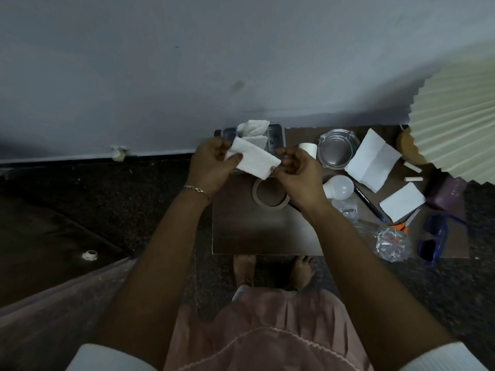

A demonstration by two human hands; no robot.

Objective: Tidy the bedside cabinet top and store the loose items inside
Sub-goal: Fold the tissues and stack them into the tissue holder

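Both hands were up over the far left corner of the cabinet surface (241,231), the left hand (211,163) and right hand (300,174) each pinching one end of a folded white tissue (254,162) so it stayed flat and taut, likely to be squared up before stowing. It hung just in front of the grey tray (277,135) of crumpled tissues, above the tape roll (270,195). More loose items — bulb (338,186), pen (371,203), glass ashtray (336,149) — waited toward the right edge.
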